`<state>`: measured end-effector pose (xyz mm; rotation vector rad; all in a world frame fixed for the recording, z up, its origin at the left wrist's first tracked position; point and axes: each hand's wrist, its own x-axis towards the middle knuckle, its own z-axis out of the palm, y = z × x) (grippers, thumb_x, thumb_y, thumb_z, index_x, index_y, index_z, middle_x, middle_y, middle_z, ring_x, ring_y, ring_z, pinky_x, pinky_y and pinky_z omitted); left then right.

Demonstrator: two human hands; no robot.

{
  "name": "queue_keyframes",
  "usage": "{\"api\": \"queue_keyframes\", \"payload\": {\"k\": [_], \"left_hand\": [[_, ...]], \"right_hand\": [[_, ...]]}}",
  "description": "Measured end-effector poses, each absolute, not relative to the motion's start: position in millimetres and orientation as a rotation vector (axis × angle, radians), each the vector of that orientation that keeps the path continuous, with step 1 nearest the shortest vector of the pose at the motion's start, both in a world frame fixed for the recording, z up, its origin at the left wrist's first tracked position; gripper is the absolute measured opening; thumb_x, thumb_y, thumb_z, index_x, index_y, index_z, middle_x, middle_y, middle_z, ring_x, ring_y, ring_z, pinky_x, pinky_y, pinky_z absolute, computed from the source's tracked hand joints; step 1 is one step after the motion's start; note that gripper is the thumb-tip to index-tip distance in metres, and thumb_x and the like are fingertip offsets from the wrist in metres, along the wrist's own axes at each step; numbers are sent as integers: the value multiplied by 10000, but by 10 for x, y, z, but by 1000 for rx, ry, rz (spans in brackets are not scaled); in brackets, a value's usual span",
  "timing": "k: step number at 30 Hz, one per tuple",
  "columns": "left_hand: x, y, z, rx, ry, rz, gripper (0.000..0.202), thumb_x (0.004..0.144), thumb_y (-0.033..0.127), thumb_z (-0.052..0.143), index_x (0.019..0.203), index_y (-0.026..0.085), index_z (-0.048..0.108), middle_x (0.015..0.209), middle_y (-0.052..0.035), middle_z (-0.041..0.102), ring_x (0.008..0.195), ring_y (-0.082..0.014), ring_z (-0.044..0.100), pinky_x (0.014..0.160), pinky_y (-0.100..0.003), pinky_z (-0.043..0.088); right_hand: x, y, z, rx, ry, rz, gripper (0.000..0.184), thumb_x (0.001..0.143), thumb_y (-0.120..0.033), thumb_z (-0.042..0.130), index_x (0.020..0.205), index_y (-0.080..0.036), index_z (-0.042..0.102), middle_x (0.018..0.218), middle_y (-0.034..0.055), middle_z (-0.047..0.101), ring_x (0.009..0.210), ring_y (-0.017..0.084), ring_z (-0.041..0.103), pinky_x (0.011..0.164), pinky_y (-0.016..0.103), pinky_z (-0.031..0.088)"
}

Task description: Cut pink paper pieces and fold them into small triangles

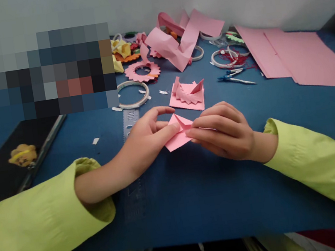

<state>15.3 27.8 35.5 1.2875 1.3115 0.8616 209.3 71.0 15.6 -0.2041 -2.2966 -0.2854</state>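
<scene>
A small folded piece of pink paper is held above the blue table, its upper flap partly raised. My left hand grips it from the left, thumb lying on top. From the right, my right hand pinches the other edge between thumb and fingers. Just beyond my hands lies a small stack of pink square sheets, with interlocked folded pink pieces resting on it in a curved row. The undersides of the held paper and some fingertips are hidden.
A clear plastic ruler runs partly under my left arm. Tape rolls, a pink paper ring, crumpled pink paper, a blue compass and large pink sheets lie farther back. A black case with a bear charm is left.
</scene>
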Motion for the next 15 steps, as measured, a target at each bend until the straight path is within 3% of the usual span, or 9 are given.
{"api": "queue_keyframes", "payload": {"k": [5,9,11,15], "left_hand": [[165,240,285,1354,1233,922,411,805,275,566,1181,140,473,642,27,579,529,-105,516,473,-201,384],[168,220,279,1508,1175,899,165,864,305,512,894,159,582,678,20,537,590,-102,493,516,-210,397],[165,216,282,1547,1147,879,189,884,290,489,774,159,570,677,19,528,617,-104,498,552,-217,416],[149,210,255,1560,1133,894,162,896,266,481,833,166,591,766,4,589,730,-134,567,662,-245,472]], "right_hand": [[2066,733,93,-216,-2344,-142,57,836,-181,629,891,-176,611,939,62,622,873,167,544,733,338,442],[2070,728,75,-254,-2363,-77,37,854,-214,600,841,-181,589,995,79,618,899,182,544,742,355,449],[2076,725,75,-280,-2371,-69,52,858,-225,590,826,-187,574,1022,85,616,911,187,548,757,366,456],[2084,724,79,-356,-2368,-78,58,835,-228,609,831,-186,569,1076,110,600,952,218,561,791,402,442]]}}
